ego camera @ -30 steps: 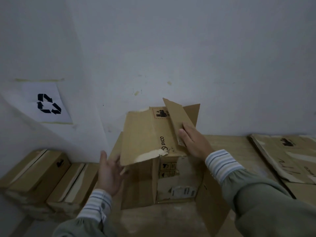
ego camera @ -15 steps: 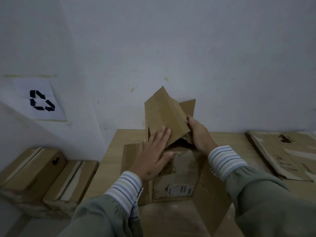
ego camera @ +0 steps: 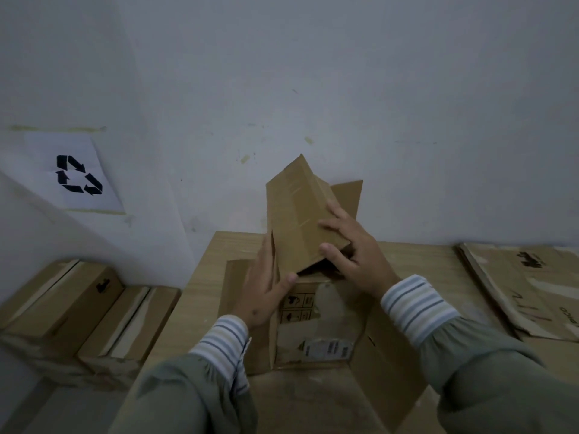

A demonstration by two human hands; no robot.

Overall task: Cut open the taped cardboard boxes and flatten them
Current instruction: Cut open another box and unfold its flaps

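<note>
An opened brown cardboard box (ego camera: 319,327) with a shipping label stands on the wooden table (ego camera: 203,277), its side flaps spread out low at the left and right. One long folded flap (ego camera: 294,220) sticks up from its top, tilted toward the wall. My left hand (ego camera: 266,292) grips that flap's left edge, thumb in front and fingers hidden behind it. My right hand (ego camera: 354,252) holds the flap's lower right corner, with fingers lying on its face. No cutting tool shows.
Flattened cardboard sheets (ego camera: 532,292) lie stacked on the table at the right. Two taped boxes (ego camera: 62,308) (ego camera: 125,324) sit lower down at the left, against the wall. A paper recycling sign (ego camera: 78,173) is taped to the left wall.
My left hand slid from lying flat on the flap's face to its left edge. My right hand came from behind the flap onto its front corner. The flap stands slightly higher.
</note>
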